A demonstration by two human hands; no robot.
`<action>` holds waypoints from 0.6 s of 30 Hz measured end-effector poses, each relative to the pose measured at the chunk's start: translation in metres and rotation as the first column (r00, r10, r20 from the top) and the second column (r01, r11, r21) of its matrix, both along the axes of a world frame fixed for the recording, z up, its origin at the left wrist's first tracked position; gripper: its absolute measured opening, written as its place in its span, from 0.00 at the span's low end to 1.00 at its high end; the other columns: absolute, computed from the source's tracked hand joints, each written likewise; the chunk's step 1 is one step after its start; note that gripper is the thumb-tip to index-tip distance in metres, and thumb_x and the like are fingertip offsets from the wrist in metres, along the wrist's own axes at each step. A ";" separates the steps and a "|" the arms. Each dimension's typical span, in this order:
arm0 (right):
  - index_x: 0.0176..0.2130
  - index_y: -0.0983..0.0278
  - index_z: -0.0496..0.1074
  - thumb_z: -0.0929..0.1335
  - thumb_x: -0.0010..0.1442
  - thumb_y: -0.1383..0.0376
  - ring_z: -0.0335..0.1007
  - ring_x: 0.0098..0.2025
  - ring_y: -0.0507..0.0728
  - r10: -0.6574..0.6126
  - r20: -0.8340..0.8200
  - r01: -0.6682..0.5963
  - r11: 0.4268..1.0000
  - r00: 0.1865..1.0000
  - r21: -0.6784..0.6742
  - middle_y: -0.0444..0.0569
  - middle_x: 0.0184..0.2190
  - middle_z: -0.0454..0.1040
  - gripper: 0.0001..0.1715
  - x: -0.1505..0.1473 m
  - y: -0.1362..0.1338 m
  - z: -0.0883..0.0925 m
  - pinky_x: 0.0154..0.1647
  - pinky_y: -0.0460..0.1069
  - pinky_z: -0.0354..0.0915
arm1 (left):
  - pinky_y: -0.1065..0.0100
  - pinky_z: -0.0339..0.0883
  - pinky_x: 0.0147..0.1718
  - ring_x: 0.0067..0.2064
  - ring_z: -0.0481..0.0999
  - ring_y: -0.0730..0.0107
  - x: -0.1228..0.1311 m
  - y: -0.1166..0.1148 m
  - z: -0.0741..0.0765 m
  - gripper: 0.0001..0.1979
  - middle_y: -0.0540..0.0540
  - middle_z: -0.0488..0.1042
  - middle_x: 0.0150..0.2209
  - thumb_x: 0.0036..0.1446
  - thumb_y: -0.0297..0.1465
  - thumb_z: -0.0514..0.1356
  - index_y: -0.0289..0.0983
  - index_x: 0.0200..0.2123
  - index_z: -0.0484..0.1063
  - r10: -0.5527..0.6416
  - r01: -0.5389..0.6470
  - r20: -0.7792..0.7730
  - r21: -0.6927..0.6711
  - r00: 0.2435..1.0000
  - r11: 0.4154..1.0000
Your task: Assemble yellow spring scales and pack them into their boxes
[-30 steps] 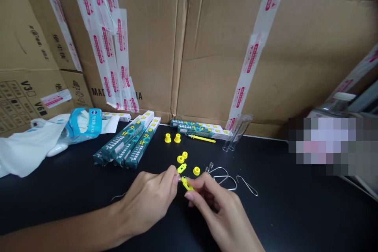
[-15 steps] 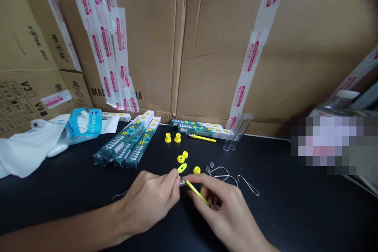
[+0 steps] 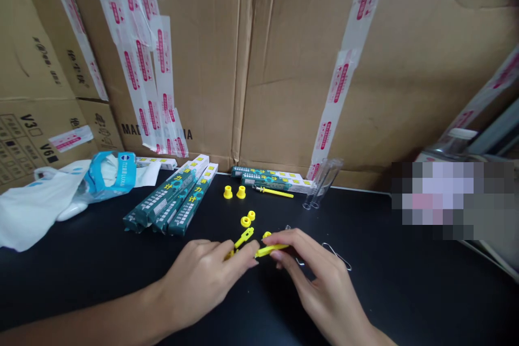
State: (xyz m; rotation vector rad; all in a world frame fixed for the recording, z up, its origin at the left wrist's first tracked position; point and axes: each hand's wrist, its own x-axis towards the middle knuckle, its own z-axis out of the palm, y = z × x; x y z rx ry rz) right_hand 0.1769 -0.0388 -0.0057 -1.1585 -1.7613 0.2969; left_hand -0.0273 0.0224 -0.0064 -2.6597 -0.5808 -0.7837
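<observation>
My left hand [image 3: 211,275] is closed, with a slotted yellow rod [image 3: 244,237] sticking out from between its fingers. Its fingertips also meet the end of a second slim yellow rod [image 3: 268,250]; whatever else they cover, such as the small spring, is hidden. That second rod is pinched between the thumb and fingers of my right hand [image 3: 320,275]. Just behind the rod sits a small yellow cap [image 3: 266,235], partly covered by my right fingers. Two more yellow caps [image 3: 245,221] lie farther back on the black table [image 3: 251,313].
Bent metal wire hooks [image 3: 338,257] lie right of my right hand. Behind are two upright yellow caps [image 3: 228,192], a yellow rod with a spring [image 3: 275,193], clear tubes [image 3: 323,184] and green boxes [image 3: 174,197]. A cardboard wall [image 3: 284,65] closes the back; a blue-and-white packet [image 3: 111,173] sits left.
My right hand has turned the yellow rod from slanting to nearly level. The spring between the hands has gone from sight. More of the slotted rod shows at my left hand. The view has shifted slightly.
</observation>
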 end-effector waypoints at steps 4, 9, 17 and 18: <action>0.48 0.58 0.73 0.64 0.68 0.73 0.80 0.33 0.51 0.006 -0.027 -0.006 1.000 1.000 -0.003 0.44 0.39 0.81 0.14 0.001 -0.002 -0.002 0.36 0.43 0.75 | 0.67 0.68 0.20 0.25 0.77 0.65 -0.001 0.000 0.002 0.17 0.50 0.74 0.27 0.74 0.27 0.41 0.36 0.51 0.69 0.015 -0.015 -0.008 0.038 1.000 0.999; 0.44 0.58 0.76 0.71 0.64 0.69 0.81 0.38 0.53 -0.036 0.033 0.034 0.998 0.999 0.059 0.42 0.39 0.83 0.09 0.008 -0.001 0.005 0.41 0.42 0.74 | 0.64 0.72 0.24 0.35 0.81 0.59 -0.003 -0.002 0.004 0.19 0.42 0.78 0.38 0.71 0.20 0.39 0.33 0.50 0.67 0.081 -0.080 -0.045 0.032 0.996 0.996; 0.44 0.60 0.74 0.69 0.66 0.72 0.78 0.36 0.53 0.172 0.170 -0.181 0.983 0.970 0.042 0.44 0.36 0.81 0.08 0.014 0.000 0.008 0.41 0.46 0.72 | 0.63 0.61 0.18 0.20 0.74 0.66 -0.001 -0.001 -0.001 0.16 0.54 0.70 0.22 0.74 0.36 0.45 0.40 0.41 0.71 0.007 -0.007 -0.001 -0.010 1.000 1.000; 0.45 0.60 0.74 0.68 0.66 0.72 0.77 0.37 0.53 0.203 0.186 -0.211 0.977 0.961 0.025 0.44 0.37 0.81 0.09 0.014 -0.001 0.007 0.41 0.46 0.72 | 0.64 0.60 0.18 0.20 0.73 0.66 -0.001 -0.001 -0.001 0.18 0.54 0.69 0.22 0.74 0.35 0.44 0.40 0.37 0.70 0.013 -0.014 -0.009 -0.037 1.000 0.999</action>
